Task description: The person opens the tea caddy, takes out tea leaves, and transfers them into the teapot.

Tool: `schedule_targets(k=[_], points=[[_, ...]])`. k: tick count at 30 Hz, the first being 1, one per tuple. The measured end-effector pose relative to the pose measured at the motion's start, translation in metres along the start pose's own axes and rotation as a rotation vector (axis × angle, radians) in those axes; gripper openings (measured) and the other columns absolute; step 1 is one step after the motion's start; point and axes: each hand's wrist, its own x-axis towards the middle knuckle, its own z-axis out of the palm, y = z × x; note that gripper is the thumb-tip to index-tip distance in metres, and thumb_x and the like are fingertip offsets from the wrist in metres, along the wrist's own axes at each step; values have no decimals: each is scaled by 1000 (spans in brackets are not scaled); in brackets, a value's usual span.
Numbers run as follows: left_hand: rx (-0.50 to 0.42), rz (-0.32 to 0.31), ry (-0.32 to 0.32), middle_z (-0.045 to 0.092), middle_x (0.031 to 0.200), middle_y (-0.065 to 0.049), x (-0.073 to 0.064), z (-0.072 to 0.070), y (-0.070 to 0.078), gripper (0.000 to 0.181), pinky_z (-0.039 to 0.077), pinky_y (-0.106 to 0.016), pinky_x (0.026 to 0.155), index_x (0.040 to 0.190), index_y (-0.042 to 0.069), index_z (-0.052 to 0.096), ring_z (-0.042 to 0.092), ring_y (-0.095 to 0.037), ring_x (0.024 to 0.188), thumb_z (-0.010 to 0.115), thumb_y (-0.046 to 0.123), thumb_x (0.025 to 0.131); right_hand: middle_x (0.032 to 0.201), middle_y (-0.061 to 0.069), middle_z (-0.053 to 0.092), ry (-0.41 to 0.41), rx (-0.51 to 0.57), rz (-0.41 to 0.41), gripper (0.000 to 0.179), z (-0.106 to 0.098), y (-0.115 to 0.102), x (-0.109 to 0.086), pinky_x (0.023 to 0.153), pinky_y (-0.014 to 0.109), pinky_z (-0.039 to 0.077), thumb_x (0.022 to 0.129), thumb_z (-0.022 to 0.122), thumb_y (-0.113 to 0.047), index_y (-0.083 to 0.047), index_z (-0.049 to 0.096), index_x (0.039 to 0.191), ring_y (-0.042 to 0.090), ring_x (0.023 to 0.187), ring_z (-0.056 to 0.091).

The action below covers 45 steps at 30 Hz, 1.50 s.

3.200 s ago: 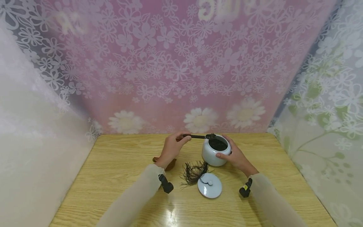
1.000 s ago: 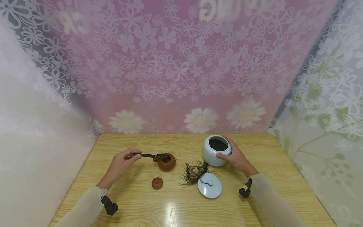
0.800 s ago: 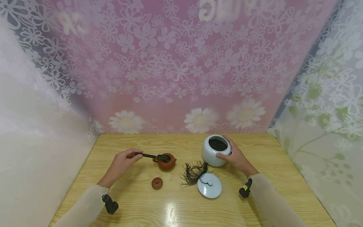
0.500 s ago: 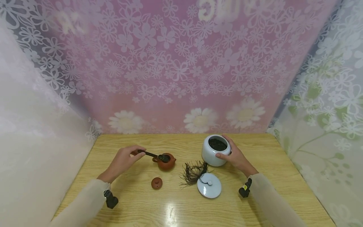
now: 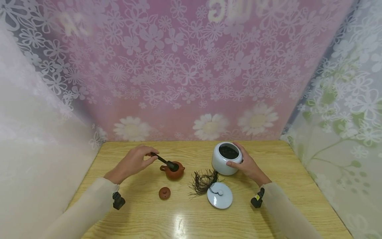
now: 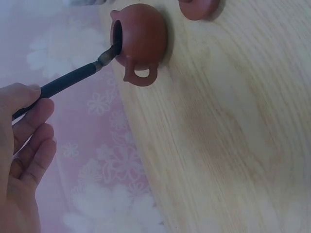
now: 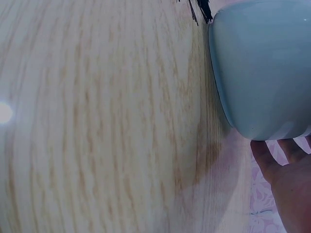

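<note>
My left hand [image 5: 135, 162] pinches the dark handle of a tea scoop [image 5: 162, 159] between thumb and fingers. The scoop slants down, and its tip is in the mouth of a small reddish-brown clay teapot [image 5: 174, 173]. In the left wrist view the scoop's end [image 6: 108, 55] goes into the opening of the teapot [image 6: 146, 36]. My right hand [image 5: 249, 166] grips the side of a white ceramic jar [image 5: 222, 164], thumb at the front and fingers behind. Dark tea leaves [image 5: 228, 152] lie inside the jar. The right wrist view shows fingers against the jar [image 7: 267, 73].
The teapot's clay lid [image 5: 164, 193] lies on the wooden table [image 5: 143, 215] in front of the pot. A white jar lid [image 5: 220, 199] with a dark branching twig ornament [image 5: 203, 183] sits in front of the jar. Patterned cloth [image 5: 191, 73] stands behind the table.
My left hand brought the scoop with leaves from the jar leftwards to the teapot, then rose and tipped it steeper into the mouth. The leaves on it no longer show. My right hand stayed put.
</note>
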Motion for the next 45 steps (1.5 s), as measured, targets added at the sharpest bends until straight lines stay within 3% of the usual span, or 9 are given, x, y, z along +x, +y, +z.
schedule_targets(k=[4, 9, 13, 16, 19, 22, 27, 35, 45], points=[[1, 3, -4, 80, 116, -4, 2, -5, 0, 23, 63, -47, 88, 124, 14, 81, 75, -22, 102, 79, 21, 103, 174, 20, 34, 5, -13, 3, 109, -1, -2, -1, 123, 77, 29, 96, 87, -26, -28, 14, 177, 49, 160, 33], [-50, -46, 17, 80, 119, -3, 0, -4, -6, 22, 63, -47, 88, 125, 17, 81, 74, -18, 100, 79, 20, 103, 173, 21, 35, 9, -8, -3, 108, -1, -2, -1, 123, 76, 29, 97, 87, -25, -26, 15, 177, 49, 159, 34], [-201, -158, 49, 80, 115, 0, -5, 4, -16, 22, 61, -41, 81, 127, 22, 81, 73, -17, 97, 77, 26, 105, 173, 20, 35, 9, -4, -6, 108, 0, 0, 0, 124, 74, 29, 96, 87, -24, -24, 15, 177, 48, 160, 34], [-356, -265, 54, 79, 112, 0, -7, 13, -21, 24, 58, -37, 79, 128, 26, 80, 74, -25, 100, 74, 35, 106, 173, 20, 35, 10, -4, -1, 109, 1, 1, 1, 125, 74, 29, 96, 87, -24, -22, 15, 177, 48, 160, 34], [-485, -347, 39, 78, 118, -3, -6, 23, -21, 31, 59, -39, 86, 132, 28, 78, 73, -34, 110, 73, 44, 106, 173, 21, 35, 10, -8, 2, 109, 1, 0, 1, 123, 75, 31, 96, 87, -25, -22, 14, 177, 48, 159, 35], [-554, -378, 27, 77, 122, -3, 1, 33, -16, 35, 59, -42, 93, 134, 28, 77, 72, -35, 116, 73, 47, 105, 173, 21, 35, 12, -12, 4, 109, 1, -1, 1, 123, 75, 31, 96, 88, -26, -25, 15, 177, 49, 159, 35], [-593, -354, 27, 73, 114, -5, 22, 44, 3, 34, 56, -43, 93, 134, 30, 77, 72, -26, 110, 74, 46, 105, 174, 20, 35, 14, -18, 14, 109, 1, -2, 0, 124, 77, 28, 95, 89, -26, -28, 16, 177, 49, 160, 33], [-607, -258, 40, 71, 108, -4, 58, 50, 42, 29, 59, -46, 94, 132, 32, 78, 72, -21, 106, 74, 43, 106, 173, 20, 35, 10, -13, 8, 109, 1, 0, 0, 124, 76, 28, 95, 89, -26, -28, 16, 177, 48, 160, 34], [-474, -74, 92, 77, 103, 2, 99, 66, 81, 23, 60, -38, 87, 130, 25, 79, 73, -15, 102, 73, 26, 108, 173, 21, 37, 11, -27, -3, 110, -1, -1, 0, 122, 75, 32, 95, 89, -26, -26, 15, 177, 49, 158, 37]])
